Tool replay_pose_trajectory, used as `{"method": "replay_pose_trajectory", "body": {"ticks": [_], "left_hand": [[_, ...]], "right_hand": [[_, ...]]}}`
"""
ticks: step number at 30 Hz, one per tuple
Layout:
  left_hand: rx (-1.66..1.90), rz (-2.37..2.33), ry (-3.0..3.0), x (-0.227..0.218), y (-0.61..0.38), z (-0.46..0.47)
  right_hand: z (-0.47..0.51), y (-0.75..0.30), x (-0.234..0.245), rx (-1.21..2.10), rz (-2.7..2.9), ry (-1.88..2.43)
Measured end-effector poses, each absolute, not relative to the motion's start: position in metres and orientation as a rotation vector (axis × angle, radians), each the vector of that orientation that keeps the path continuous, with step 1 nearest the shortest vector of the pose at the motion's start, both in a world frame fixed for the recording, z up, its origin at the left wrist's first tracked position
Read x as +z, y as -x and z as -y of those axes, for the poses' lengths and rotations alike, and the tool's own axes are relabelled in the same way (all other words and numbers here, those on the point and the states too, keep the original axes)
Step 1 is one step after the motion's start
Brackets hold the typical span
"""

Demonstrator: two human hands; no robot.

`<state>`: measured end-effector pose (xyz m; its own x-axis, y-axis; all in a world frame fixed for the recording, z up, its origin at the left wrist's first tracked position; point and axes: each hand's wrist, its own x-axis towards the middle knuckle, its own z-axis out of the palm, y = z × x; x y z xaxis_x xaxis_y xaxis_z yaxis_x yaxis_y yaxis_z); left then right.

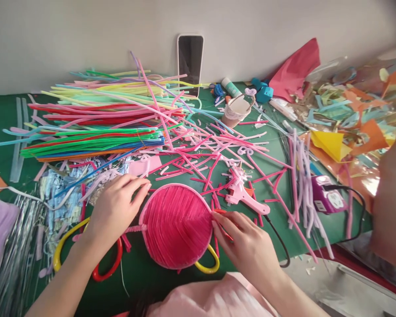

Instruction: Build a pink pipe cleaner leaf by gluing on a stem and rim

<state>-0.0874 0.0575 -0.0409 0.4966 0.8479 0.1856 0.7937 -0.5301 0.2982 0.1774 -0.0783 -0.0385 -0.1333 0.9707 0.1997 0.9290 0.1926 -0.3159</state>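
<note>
A round deep-pink disc (177,226), made of close-laid fuzzy strips with a paler pink rim, lies in front of me. A short twisted pink stem (134,228) sticks out on its left. My right hand (242,235) pinches the disc's right rim between thumb and fingers. My left hand (120,204) is beside the upper left rim, thumb and forefinger nearly together; whether anything is between them is hidden. Yellow-handled scissors (214,264) lie partly under the disc. A red scissor handle (109,268) shows below my left wrist. A pink glue gun (244,196) lies beyond my right hand.
Bundles of coloured pipe cleaners (95,143) cover the back left, and loose pink cut pieces (198,163) the middle. A phone (190,61) leans on the wall near a paper cup (236,112). A purple power socket (328,193) with a black cable stands right. Another person's arm (391,207) is at far right.
</note>
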Motion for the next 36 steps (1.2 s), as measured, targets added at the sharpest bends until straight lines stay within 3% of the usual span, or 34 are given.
{"method": "replay_pose_trajectory", "body": {"ticks": [19,36], "left_hand": [[0.543,-1.613,-2.423,-0.043,0.097,0.021],[0.632,-1.580,-2.439,-0.041,0.094,0.033]], "right_hand": [[0.024,-0.168,-0.038,0.547,2.077,1.689],[0.032,-0.167,-0.043,0.528,1.992,1.725]]}}
